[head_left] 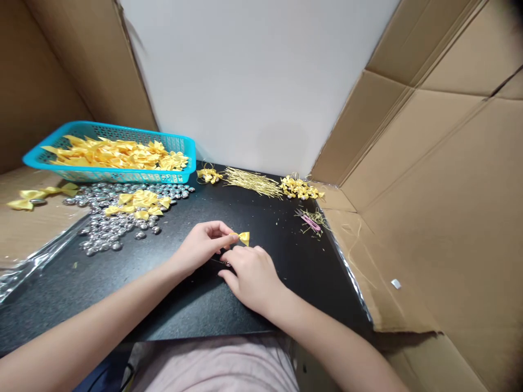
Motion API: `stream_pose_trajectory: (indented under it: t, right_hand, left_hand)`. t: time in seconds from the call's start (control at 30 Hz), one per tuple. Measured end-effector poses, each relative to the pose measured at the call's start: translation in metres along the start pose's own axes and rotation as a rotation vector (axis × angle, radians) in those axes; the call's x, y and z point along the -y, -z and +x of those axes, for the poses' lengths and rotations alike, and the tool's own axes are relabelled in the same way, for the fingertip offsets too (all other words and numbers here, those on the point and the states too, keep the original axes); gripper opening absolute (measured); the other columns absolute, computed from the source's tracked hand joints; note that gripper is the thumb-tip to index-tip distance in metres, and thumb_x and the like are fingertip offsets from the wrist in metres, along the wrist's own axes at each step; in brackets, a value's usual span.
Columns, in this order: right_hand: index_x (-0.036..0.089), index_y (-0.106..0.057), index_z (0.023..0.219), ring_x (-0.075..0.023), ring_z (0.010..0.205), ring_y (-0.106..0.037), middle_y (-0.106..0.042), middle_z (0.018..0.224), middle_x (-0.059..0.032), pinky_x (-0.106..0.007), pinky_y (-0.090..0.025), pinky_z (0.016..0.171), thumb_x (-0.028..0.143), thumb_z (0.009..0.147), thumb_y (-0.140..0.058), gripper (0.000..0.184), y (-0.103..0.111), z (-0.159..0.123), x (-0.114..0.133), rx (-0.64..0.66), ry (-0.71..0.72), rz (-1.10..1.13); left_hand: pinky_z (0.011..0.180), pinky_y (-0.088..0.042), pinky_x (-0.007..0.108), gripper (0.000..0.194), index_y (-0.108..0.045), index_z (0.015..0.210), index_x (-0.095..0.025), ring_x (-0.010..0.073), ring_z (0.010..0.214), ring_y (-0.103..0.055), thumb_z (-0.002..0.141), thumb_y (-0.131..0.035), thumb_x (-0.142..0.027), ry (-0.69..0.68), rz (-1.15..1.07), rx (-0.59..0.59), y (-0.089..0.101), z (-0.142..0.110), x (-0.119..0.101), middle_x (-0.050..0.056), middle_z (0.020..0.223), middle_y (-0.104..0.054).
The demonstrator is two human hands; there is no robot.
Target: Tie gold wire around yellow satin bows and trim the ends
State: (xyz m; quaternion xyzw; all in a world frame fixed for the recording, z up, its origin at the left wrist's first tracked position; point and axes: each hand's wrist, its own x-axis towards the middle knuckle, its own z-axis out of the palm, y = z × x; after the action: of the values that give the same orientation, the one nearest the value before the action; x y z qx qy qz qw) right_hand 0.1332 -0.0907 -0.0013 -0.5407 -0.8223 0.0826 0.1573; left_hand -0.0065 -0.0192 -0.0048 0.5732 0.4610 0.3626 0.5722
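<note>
My left hand (pixel 206 243) is closed in a pinch on a small yellow ribbon bow (pixel 244 238), whose tail sticks out to the right of the fingertips. Just below and beside it, my right hand (pixel 254 273) has its fingers curled, touching or nearly touching the left fingers. A shiny silver bead (pixel 227 264) shows between the right thumb and forefinger, with a thin strand running left from it. The right fingertips are partly hidden. Both hands are over the black tabletop (pixel 180 310).
A blue basket (pixel 190 149) of yellow bows stands back left. Before it lie many silver beads (pixel 110 234) with loose bows (pixel 141 201) on top. Gold ties (pixel 253 182), a pile of tied bows (pixel 300 188) and pink scissors (pixel 310 221) lie back right. Cardboard walls (pixel 429 207) flank the table.
</note>
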Motion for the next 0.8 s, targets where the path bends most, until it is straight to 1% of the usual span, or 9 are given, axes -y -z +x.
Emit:
stream_pose_trajectory:
  t: [0.1, 0.2, 0.27, 0.33, 0.43, 0.53, 0.7, 0.8]
  right_hand:
    - [0.013, -0.067, 0.105, -0.0243, 0.080, -0.070, -0.073, 0.094, -0.0097, -0.035, -0.050, 0.070, 0.030, 0.091, -0.062, 0.022, -0.003, 0.021, 0.011, 0.116, -0.040, -0.134]
    - [0.014, -0.068, 0.101, -0.0242, 0.081, -0.071, -0.074, 0.093, -0.0106, -0.033, -0.051, 0.068, 0.028, 0.093, -0.060, 0.018, -0.006, 0.036, 0.013, 0.213, -0.066, -0.149]
    - [0.015, -0.069, 0.097, -0.0235, 0.083, -0.071, -0.074, 0.093, -0.0102, -0.033, -0.051, 0.070, 0.027, 0.093, -0.059, 0.015, -0.007, 0.038, 0.011, 0.238, -0.055, -0.148]
    - [0.015, -0.069, 0.092, -0.0226, 0.083, -0.071, -0.074, 0.091, -0.0097, -0.033, -0.051, 0.071, 0.025, 0.093, -0.060, 0.014, -0.009, 0.034, 0.008, 0.224, 0.000, -0.167]
    - [0.013, -0.068, 0.089, -0.0219, 0.084, -0.068, -0.072, 0.089, -0.0084, -0.034, -0.050, 0.072, 0.019, 0.092, -0.059, 0.011, -0.012, 0.024, 0.003, 0.169, 0.140, -0.218]
    - [0.013, -0.066, 0.088, -0.0219, 0.087, -0.064, -0.070, 0.090, -0.0072, -0.034, -0.049, 0.072, 0.017, 0.093, -0.056, 0.012, -0.015, 0.016, -0.001, 0.125, 0.248, -0.270]
    - [0.015, -0.064, 0.087, -0.0214, 0.086, -0.058, -0.066, 0.088, -0.0076, -0.034, -0.047, 0.071, 0.016, 0.095, -0.054, 0.013, -0.016, 0.011, -0.003, 0.097, 0.315, -0.302]
    - [0.015, -0.062, 0.088, -0.0222, 0.089, -0.056, -0.064, 0.090, -0.0080, -0.034, -0.046, 0.072, 0.019, 0.096, -0.054, 0.013, -0.014, 0.008, -0.006, 0.099, 0.319, -0.240]
  left_hand:
    - [0.046, -0.037, 0.018, 0.026, -0.065, 0.064, -0.015, 0.0085, 0.047, -0.050, 0.060, -0.080, -0.037, 0.027, 0.029, 0.016, 0.008, 0.008, 0.002, -0.003, 0.053, -0.062]
    - [0.043, -0.034, 0.018, 0.026, -0.064, 0.063, -0.015, 0.0079, 0.043, -0.046, 0.060, -0.079, -0.037, 0.036, 0.050, 0.023, 0.013, 0.014, 0.005, -0.004, 0.048, -0.058]
    - [0.042, -0.032, 0.018, 0.026, -0.065, 0.063, -0.015, 0.0080, 0.043, -0.045, 0.060, -0.078, -0.037, 0.032, 0.071, 0.025, 0.014, 0.016, 0.007, -0.004, 0.047, -0.058]
    - [0.043, -0.033, 0.018, 0.026, -0.066, 0.063, -0.015, 0.0087, 0.045, -0.047, 0.060, -0.078, -0.038, 0.026, 0.095, 0.022, 0.014, 0.017, 0.008, -0.003, 0.049, -0.060]
    - [0.044, -0.036, 0.019, 0.027, -0.066, 0.064, -0.015, 0.0099, 0.048, -0.051, 0.059, -0.078, -0.039, 0.024, 0.107, 0.024, 0.014, 0.017, 0.009, 0.000, 0.055, -0.064]
    - [0.044, -0.036, 0.019, 0.027, -0.065, 0.063, -0.016, 0.0101, 0.048, -0.051, 0.059, -0.078, -0.039, 0.014, 0.097, 0.031, 0.013, 0.016, 0.008, 0.000, 0.054, -0.064]
    - [0.043, -0.036, 0.018, 0.025, -0.064, 0.061, -0.016, 0.0093, 0.046, -0.049, 0.059, -0.077, -0.038, -0.007, 0.089, 0.036, 0.012, 0.014, 0.007, -0.002, 0.051, -0.060]
    - [0.044, -0.036, 0.019, 0.026, -0.065, 0.061, -0.015, 0.0089, 0.046, -0.049, 0.059, -0.078, -0.038, 0.006, 0.086, 0.040, 0.012, 0.014, 0.007, -0.002, 0.052, -0.061]
